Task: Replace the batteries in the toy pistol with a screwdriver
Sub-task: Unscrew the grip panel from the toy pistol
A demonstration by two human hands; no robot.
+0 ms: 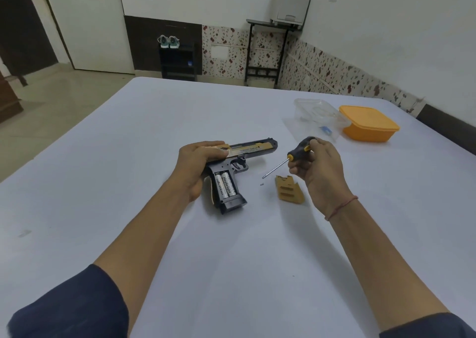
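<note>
The toy pistol point(239, 157) lay on its side in the middle of the white bench point(231, 247), grip toward the person. Its compartment was open, with two batteries point(226, 184) seated side by side in it. Just right of the grip lay the tan cover point(288, 191), and a tiny screw point(262, 184) sat loose between the two, touching neither.

The left hand point(198, 162) pinned the pistol down, its fingers curled over the rear of the slide. The right hand point(316, 167) hovered above the cover, its fingers clamped on the screwdriver point(298, 149) handle, with the tip pointing down toward the screw.

Whether these cells were old or new could not be told. Either way, the next step probably called for a steady left hand and a freed right hand, or a gentle lever with the tip at one cell's end. The loose screw was the risk, since a careless sweep could send it rolling.

Farther right stood a clear tub point(319, 116) touching an orange tub point(368, 124), both well apart from the work. Nothing blocked the grip.
</note>
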